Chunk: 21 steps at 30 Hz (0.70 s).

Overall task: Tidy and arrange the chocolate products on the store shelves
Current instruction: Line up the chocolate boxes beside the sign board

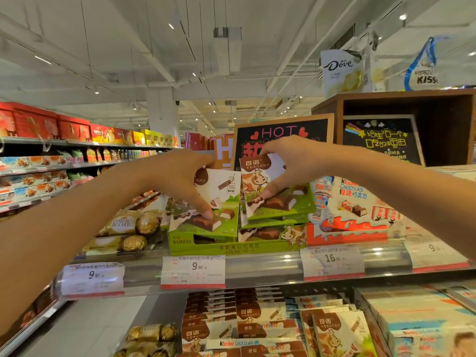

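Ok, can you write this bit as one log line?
left hand: grips white-green chocolate pack | right hand: grips cow-print chocolate pack | green display tray

Green and white chocolate packs (pixel 277 199) showing a brown-patched cow, green display tray (pixel 231 247), gold-foil chocolates (pixel 134 229), red-trimmed white price tags (pixel 193 273)

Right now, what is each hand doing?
Left hand: grips a chocolate box.
Right hand: grips the cow box.
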Motion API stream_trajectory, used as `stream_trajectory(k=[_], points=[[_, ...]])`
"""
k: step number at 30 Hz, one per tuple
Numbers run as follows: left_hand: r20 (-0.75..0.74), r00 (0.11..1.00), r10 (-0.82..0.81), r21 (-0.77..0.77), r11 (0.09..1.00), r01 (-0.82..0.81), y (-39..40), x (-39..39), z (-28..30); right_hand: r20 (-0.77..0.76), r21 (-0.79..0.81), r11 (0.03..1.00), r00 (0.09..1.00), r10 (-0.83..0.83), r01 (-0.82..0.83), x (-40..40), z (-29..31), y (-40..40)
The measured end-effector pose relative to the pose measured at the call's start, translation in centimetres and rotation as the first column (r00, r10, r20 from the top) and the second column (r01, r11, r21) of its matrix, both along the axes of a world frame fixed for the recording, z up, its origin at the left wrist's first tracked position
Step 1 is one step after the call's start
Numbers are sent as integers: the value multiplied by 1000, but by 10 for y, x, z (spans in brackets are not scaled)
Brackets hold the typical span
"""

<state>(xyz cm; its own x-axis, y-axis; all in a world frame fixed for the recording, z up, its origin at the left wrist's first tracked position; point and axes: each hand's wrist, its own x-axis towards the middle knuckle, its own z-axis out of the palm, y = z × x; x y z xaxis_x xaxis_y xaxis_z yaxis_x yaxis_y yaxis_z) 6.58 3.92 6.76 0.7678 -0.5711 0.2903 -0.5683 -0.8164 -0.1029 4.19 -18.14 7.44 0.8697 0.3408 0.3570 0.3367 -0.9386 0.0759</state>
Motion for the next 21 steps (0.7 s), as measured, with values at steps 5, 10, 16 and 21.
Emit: stream_trajectory(k=[5,10,16,21], points=[[-19,1000,-3,-16,1000,2,3,2,-3,76,79,995,996,50,-56,2,0,-5],[-92,996,-9,-93,996,0,10,1,0,258,219,962,961,102,-161,-7,-10,-1],[-14,998,68,89,994,-66,0,-3,-5,341,95,987,936,90,-130,-17,-29,-2],[48,999,3,143,990,-10,-4,-7,-7,476,-157,985,868,143,-76,-19,-30,2]])
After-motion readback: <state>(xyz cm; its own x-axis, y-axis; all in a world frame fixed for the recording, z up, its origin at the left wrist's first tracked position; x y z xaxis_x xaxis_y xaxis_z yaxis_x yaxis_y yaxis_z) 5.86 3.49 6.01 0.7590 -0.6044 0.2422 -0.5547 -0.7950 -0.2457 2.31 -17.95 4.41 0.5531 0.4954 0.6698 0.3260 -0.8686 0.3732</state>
